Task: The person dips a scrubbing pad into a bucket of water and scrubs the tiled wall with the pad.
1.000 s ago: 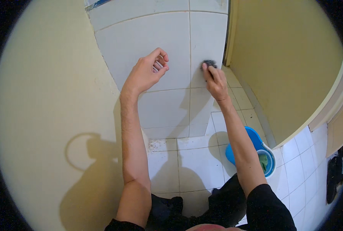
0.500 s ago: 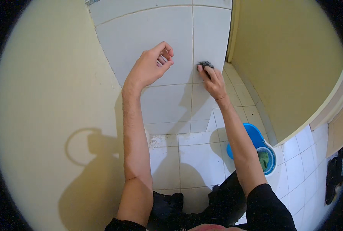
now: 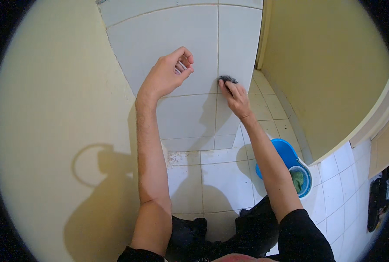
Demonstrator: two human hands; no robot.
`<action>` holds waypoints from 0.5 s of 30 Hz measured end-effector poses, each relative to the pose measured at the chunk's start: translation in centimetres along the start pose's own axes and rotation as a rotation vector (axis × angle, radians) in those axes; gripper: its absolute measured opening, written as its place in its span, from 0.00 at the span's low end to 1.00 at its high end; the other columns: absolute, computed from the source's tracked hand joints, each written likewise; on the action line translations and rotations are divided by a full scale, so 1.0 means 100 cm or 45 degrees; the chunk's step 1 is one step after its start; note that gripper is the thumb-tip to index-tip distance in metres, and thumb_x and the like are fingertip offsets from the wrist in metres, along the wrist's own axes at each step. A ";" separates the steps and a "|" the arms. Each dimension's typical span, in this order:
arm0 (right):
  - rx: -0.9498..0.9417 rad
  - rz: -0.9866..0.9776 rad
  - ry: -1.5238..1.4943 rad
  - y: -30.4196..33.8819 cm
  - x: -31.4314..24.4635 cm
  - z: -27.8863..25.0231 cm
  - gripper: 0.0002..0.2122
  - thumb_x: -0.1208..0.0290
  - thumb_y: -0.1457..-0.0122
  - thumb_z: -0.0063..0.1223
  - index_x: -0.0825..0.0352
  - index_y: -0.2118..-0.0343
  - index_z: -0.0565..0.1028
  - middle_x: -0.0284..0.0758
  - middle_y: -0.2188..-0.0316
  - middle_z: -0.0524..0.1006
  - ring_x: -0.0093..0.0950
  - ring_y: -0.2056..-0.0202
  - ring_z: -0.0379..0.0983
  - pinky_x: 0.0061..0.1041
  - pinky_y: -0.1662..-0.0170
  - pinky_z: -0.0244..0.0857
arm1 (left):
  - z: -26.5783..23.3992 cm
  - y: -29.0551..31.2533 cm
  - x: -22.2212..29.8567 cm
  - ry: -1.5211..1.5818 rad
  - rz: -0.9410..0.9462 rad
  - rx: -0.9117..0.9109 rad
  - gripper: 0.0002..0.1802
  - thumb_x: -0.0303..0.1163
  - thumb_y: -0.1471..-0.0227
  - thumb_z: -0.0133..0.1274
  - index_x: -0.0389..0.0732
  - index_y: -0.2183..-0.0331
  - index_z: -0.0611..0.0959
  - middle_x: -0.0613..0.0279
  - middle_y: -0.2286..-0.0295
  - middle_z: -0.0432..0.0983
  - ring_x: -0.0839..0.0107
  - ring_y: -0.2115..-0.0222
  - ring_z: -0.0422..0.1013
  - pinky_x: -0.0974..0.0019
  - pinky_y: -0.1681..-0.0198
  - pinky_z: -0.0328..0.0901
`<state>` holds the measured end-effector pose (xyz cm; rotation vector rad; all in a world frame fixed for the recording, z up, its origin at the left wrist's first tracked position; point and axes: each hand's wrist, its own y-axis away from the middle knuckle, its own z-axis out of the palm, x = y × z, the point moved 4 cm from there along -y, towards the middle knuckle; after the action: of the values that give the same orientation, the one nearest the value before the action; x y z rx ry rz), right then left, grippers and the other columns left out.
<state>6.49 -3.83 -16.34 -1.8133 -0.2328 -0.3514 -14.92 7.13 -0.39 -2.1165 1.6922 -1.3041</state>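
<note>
My right hand (image 3: 236,98) presses a dark grey scouring pad (image 3: 228,79) of wiry mesh against the white tiled wall (image 3: 188,39), beside a vertical grout line. Its fingers are bent over the pad and cover part of it. To the left, my left hand (image 3: 169,72) hovers in front of the tiles with its fingers loosely curled and a gap between thumb and fingertips. Nothing shows in its grasp, though the palm is partly hidden.
A blue mop bucket (image 3: 283,149) with a green cloth (image 3: 298,181) in its basket stands on the tiled floor, partly behind my right forearm. Cream walls (image 3: 334,65) flank both sides. Dark shoes (image 3: 376,203) lie at far right.
My right hand has slid the scouring pad slightly left and down along the tiles, up to the grout line. My left hand has shifted slightly left, still curled.
</note>
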 end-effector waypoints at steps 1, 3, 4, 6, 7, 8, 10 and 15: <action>-0.007 -0.001 0.004 -0.002 0.007 0.000 0.22 0.80 0.47 0.60 0.70 0.46 0.80 0.36 0.56 0.76 0.34 0.59 0.74 0.32 0.56 0.71 | 0.000 -0.002 -0.001 0.008 0.001 -0.001 0.09 0.26 0.42 0.60 0.40 0.63 0.76 0.67 0.71 0.78 0.78 0.72 0.73 0.70 0.67 0.68; -0.081 0.142 -0.055 -0.018 0.025 -0.002 0.23 0.80 0.48 0.60 0.70 0.46 0.79 0.35 0.56 0.76 0.34 0.59 0.74 0.31 0.56 0.70 | -0.002 -0.004 0.001 0.014 -0.007 -0.028 0.08 0.26 0.42 0.60 0.39 0.63 0.76 0.66 0.70 0.78 0.77 0.72 0.73 0.69 0.66 0.68; 0.183 0.152 0.032 -0.044 0.019 -0.021 0.18 0.84 0.44 0.62 0.72 0.48 0.80 0.34 0.61 0.75 0.31 0.64 0.71 0.29 0.63 0.66 | -0.004 -0.001 -0.002 0.012 -0.020 -0.023 0.08 0.26 0.42 0.60 0.39 0.63 0.76 0.66 0.70 0.78 0.77 0.72 0.73 0.69 0.66 0.68; 0.224 0.202 0.050 -0.056 0.024 -0.026 0.19 0.84 0.44 0.63 0.73 0.48 0.80 0.34 0.61 0.75 0.32 0.64 0.72 0.30 0.62 0.67 | -0.004 -0.002 -0.002 0.016 -0.033 -0.021 0.08 0.26 0.42 0.60 0.38 0.63 0.76 0.65 0.69 0.78 0.77 0.71 0.74 0.69 0.66 0.69; 0.263 0.256 0.076 -0.056 0.028 -0.030 0.19 0.84 0.45 0.63 0.73 0.48 0.80 0.34 0.61 0.75 0.32 0.64 0.72 0.30 0.61 0.67 | -0.002 -0.004 -0.001 0.024 -0.030 -0.019 0.08 0.26 0.42 0.60 0.38 0.63 0.76 0.65 0.69 0.78 0.77 0.71 0.74 0.69 0.66 0.69; 0.218 0.198 0.074 -0.047 0.027 -0.027 0.20 0.84 0.46 0.62 0.72 0.47 0.80 0.35 0.60 0.76 0.33 0.64 0.73 0.31 0.60 0.68 | 0.001 -0.005 -0.001 0.036 -0.026 -0.028 0.08 0.26 0.42 0.60 0.38 0.63 0.76 0.65 0.69 0.78 0.76 0.71 0.74 0.69 0.65 0.69; 0.068 0.062 -0.042 -0.017 0.019 -0.017 0.22 0.82 0.46 0.61 0.71 0.46 0.79 0.36 0.58 0.75 0.33 0.63 0.74 0.31 0.59 0.69 | 0.005 -0.008 0.000 0.054 -0.019 -0.037 0.08 0.26 0.42 0.60 0.38 0.63 0.77 0.65 0.69 0.78 0.76 0.71 0.74 0.68 0.65 0.69; -0.174 -0.122 -0.099 0.023 0.004 -0.013 0.23 0.82 0.45 0.59 0.69 0.44 0.78 0.37 0.56 0.75 0.33 0.62 0.75 0.31 0.57 0.70 | 0.011 -0.009 0.001 -0.014 0.006 -0.041 0.08 0.26 0.42 0.60 0.38 0.64 0.77 0.65 0.68 0.78 0.76 0.71 0.74 0.68 0.64 0.70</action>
<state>7.47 -5.70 -17.96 -1.9572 -0.3581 -0.3716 -13.52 6.98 -0.51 -2.1318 1.7238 -1.2700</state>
